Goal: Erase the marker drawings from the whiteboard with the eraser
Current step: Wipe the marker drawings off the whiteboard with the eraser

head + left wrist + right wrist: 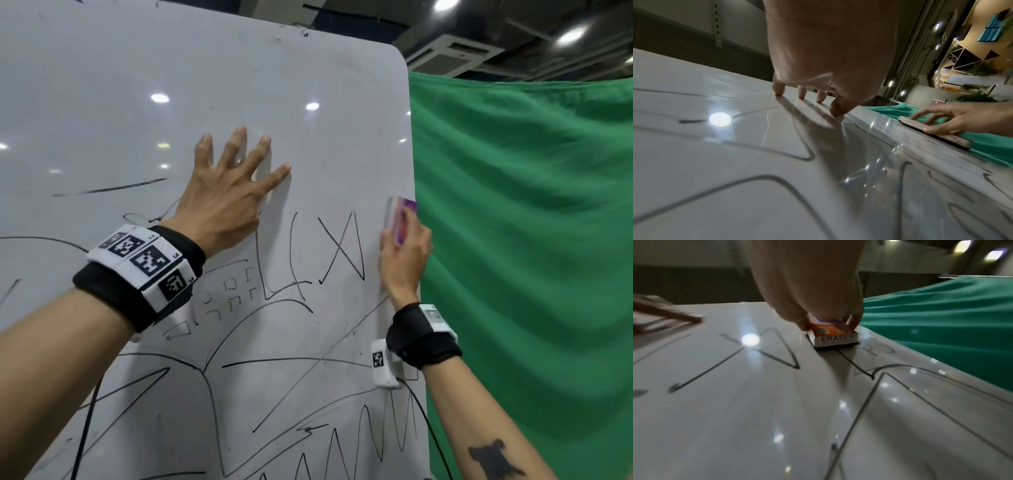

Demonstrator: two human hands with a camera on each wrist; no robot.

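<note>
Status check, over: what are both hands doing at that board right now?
Left hand flat on whiteboard, fingers spread. Right hand grips eraser, pad on board near right edge. Marker lines remain. Nothing blocking.

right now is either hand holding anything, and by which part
The right hand grips the eraser by its two long sides. The left hand holds nothing.

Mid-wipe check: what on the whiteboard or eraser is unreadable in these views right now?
- Small print under "ERASER" on the orange-and-purple block eraser: right wrist view, blurred.
- Marks beneath the eraser: covered by it and the right hand.
- Lower drawings on the white glossy whiteboard: head view, cut off at the bottom edge.
</note>
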